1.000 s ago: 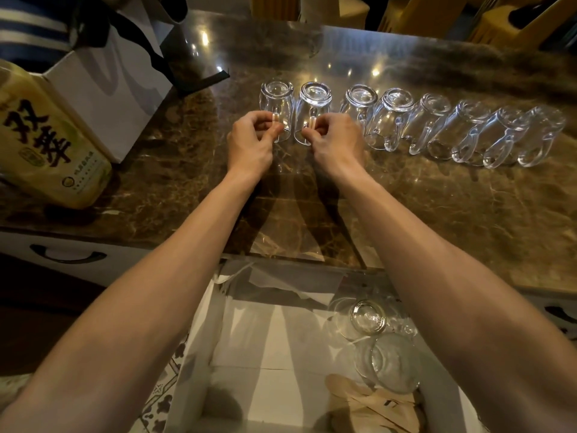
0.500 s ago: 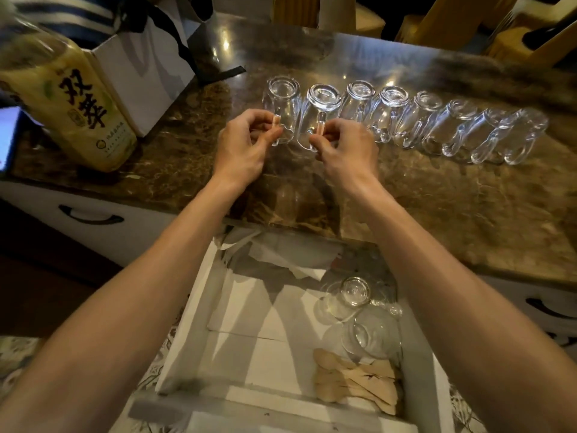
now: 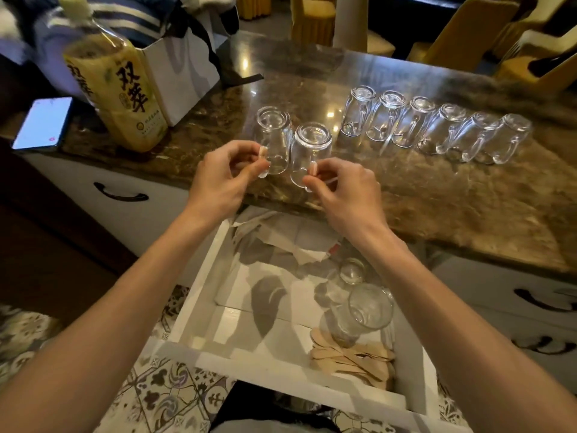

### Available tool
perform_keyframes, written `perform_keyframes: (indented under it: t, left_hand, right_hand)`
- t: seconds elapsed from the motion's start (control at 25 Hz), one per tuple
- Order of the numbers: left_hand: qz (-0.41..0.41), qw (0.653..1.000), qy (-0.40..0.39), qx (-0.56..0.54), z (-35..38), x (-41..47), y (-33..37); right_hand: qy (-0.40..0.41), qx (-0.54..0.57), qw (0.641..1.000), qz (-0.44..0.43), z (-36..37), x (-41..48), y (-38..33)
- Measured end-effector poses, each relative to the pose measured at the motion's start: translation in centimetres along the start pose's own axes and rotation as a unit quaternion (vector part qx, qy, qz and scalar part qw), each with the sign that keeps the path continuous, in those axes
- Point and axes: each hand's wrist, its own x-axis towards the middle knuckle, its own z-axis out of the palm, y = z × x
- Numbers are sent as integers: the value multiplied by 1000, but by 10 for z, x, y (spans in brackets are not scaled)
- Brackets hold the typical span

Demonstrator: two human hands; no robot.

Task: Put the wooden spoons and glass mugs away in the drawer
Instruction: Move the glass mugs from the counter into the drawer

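Beyond the open drawer (image 3: pixel 256 365), the counter (image 3: pixel 437 214) carries six glass mugs (image 3: pixel 412 126). Nearer it, left hand (image 3: pixel 221 179) and right hand (image 3: pixel 346 195) each pinch a mug handle, left mug (image 3: pixel 274 139) beside right mug (image 3: pixel 310 154). Such thin grips could slip, dropping glass onto two stored mugs (image 3: pixel 365 310) and wooden spoons (image 3: pixel 349 360) inside.

Single head view — forward, steeply down; close over counter (image 3: pixel 437 214), open drawer (image 3: pixel 199 292).
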Motion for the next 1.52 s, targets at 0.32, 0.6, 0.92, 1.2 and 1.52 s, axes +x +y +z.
perform_keyframes:
  t: [0.32, 0.6, 0.92, 1.2, 1.52]
  left_hand:
    - [-55, 998, -16, -26, -18, -61, -11]
    - [-124, 991, -50, -17, -13, -92, -31]
    - [-253, 954, -158, 13, 6, -110, -73]
    - [-332, 935, -125, -14, 35, -108, -111]
    - [-302, 951, -62, -25, 53, -98, -138]
  right_hand:
    - [-63, 46, 997, -12, 11, -64, -1]
    - [-84, 82, 993, 26, 46, -99, 18]
    - [-161, 155, 955, 196, 97, -106, 54]
    - [-172, 141, 942, 251, 131, -98, 75]
    - [-133, 134, 953, 236, 160, -89, 85]
